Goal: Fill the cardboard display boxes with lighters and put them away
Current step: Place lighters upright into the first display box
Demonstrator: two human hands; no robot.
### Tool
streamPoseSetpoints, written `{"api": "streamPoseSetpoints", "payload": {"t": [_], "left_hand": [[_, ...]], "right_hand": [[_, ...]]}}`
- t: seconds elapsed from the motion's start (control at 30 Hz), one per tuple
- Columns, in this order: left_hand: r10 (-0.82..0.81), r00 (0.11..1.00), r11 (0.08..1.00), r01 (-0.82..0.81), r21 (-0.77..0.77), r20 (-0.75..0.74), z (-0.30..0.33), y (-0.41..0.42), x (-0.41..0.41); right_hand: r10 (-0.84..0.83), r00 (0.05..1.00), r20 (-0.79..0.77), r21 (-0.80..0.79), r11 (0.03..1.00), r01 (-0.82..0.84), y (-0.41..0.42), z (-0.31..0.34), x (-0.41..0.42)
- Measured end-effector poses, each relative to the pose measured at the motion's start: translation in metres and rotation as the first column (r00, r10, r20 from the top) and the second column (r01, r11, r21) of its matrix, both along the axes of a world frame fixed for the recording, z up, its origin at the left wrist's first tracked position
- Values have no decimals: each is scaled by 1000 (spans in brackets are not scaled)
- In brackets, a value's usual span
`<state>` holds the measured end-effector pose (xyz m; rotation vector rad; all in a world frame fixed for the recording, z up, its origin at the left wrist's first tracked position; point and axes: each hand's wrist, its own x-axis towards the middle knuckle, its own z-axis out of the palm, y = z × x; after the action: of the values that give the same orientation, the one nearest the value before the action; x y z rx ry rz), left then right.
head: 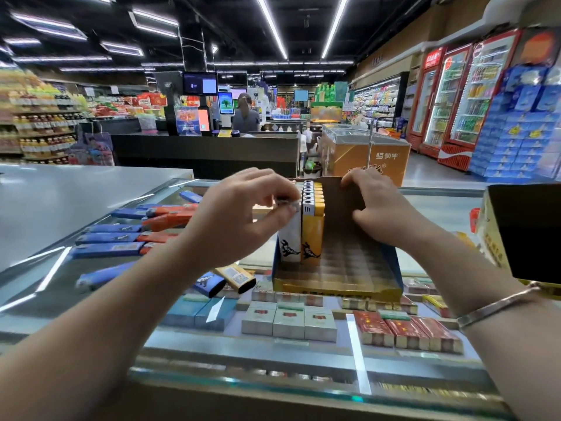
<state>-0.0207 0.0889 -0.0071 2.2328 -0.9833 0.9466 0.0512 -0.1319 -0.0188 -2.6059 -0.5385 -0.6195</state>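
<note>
Glass counter (440,205) — left hand (239,214) pinches white lighter (290,238), right hand (376,202) grips box (343,268).

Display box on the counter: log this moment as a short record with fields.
box: cardboard display box on glass counter, partly filled
filled: white and yellow lighter rows at its left side
left hand: fingers pinch a white lighter into the box
right hand: grips the box's back flap
loose: blue and orange lighters lying left of the box
</note>
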Motion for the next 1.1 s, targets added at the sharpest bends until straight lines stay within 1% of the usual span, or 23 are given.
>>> {"api": "streamPoseSetpoints", "payload": {"t": [0.1, 0.23, 0.33, 0.43, 0.5, 0.6, 0.83, 0.87, 0.9, 0.93, 0.97, 1.0, 1.03, 1.07, 1.1], "left_hand": [[36, 995, 994, -45, 102, 91, -4, -1, 3], [59, 984, 984, -85, 153, 169, -6, 0, 5], [85, 980, 981, -115, 158, 182, -7, 0, 8], [76, 983, 986, -99, 134, 167, -6, 1, 9], [66, 990, 991, -80, 104, 125, -8, 2, 11], [54, 998, 998, -53, 28, -23, -14, 3, 12], [-7, 980, 998, 19, 62, -199, -27, -4, 20], [-4, 977, 997, 19, 71, -212, -29, -7, 20], [8, 977, 997, 9, 78, -214, -30, -9, 21], [24, 978, 997, -7, 82, -207, -30, -11, 21], [41, 980, 996, -25, 84, -197, -30, -12, 21], [57, 981, 995, -42, 86, -186, -30, -13, 22], [72, 982, 994, -57, 91, -173, -30, -13, 22], [83, 983, 993, -68, 97, -161, -30, -13, 22], [91, 985, 992, -76, 102, -150, -30, -13, 21]], "right_hand": [[-3, 1000, 3, -8, 1000, 3, 1, 0, -1], [-2, 1000, -1, -10, 1000, 2, 1, 0, -2], [-7, 1000, -13, -11, 1000, 7, 1, 1, -2], [-9, 999, -31, -19, 1000, 8, 2, 2, -3], [-6, 999, -44, -19, 1000, 5, 2, 3, -4], [2, 999, -49, 19, 1000, -1, 2, 6, -5], [10, 999, -34, 75, 997, -7, 3, 10, -6], [-16, 1000, -3, 89, 996, 16, 2, 11, -7], [-81, 995, 51, 105, 992, 75, 0, 14, -7], [-186, 976, 116, 118, 978, 172, -3, 17, -8], [-309, 936, 171, 128, 949, 289, -9, 21, -8], [-425, 884, 194, 122, 905, 408, -17, 26, -9], [-523, 834, 173, 83, 852, 517, -27, 30, -10], [-597, 794, 113, 6, 799, 601, -36, 32, -10], [-645, 763, 36, -86, 759, 646, -45, 33, -12]]}}
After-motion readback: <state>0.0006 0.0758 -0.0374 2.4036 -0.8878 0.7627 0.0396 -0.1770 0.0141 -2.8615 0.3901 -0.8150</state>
